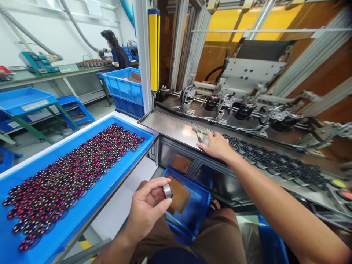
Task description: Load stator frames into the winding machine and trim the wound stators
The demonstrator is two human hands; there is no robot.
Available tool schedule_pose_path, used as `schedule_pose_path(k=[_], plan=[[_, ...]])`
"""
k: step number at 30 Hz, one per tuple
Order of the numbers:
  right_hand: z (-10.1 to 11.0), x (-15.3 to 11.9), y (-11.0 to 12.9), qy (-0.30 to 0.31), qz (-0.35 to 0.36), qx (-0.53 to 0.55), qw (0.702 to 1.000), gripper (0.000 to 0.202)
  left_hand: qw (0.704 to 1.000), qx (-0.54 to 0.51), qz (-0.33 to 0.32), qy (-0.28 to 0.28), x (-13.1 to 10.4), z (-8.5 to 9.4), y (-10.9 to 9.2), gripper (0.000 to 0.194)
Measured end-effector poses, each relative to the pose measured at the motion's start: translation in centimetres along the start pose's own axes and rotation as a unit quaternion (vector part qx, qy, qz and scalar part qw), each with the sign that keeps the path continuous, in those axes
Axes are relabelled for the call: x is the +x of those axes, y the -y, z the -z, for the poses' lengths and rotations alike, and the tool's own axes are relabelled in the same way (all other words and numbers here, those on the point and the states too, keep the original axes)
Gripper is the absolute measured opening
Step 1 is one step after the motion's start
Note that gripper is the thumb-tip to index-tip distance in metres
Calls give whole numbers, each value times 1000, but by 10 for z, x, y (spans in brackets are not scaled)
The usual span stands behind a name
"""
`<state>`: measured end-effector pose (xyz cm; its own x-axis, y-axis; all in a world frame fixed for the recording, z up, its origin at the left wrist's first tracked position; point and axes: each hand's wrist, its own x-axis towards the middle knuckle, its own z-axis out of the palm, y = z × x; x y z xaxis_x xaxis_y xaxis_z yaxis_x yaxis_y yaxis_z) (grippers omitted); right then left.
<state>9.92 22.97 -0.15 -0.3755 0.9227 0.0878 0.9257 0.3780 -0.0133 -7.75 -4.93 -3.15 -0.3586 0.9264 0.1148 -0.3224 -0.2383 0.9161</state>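
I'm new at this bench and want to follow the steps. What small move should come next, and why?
Probably close the right hand around the pliers: its thumb and fingers are spread right by the handles, while the left hand has a metal ring held up.

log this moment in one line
Left hand: holding metal-rimmed part | Right hand: open, at pliers | Blue tray: many round parts
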Motion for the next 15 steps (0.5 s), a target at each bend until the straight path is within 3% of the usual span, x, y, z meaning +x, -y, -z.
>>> schedule_pose_path(k=[3,7,12,15], plan=[[7,-1,-3,20,-3,-3,1000,74,1000,-10,16,-8,-1,-2,0,33],[10,-2,-10,25,20,36,999,57,999,10,38,9,-1,-5,0,33],[15,-5,-24,11,58,166,984,45,998,22,48,16,0,-12,-4,33],[19,-28,-29,7,75,279,957,48,998,1,61,-6,0,-17,-7,33]])
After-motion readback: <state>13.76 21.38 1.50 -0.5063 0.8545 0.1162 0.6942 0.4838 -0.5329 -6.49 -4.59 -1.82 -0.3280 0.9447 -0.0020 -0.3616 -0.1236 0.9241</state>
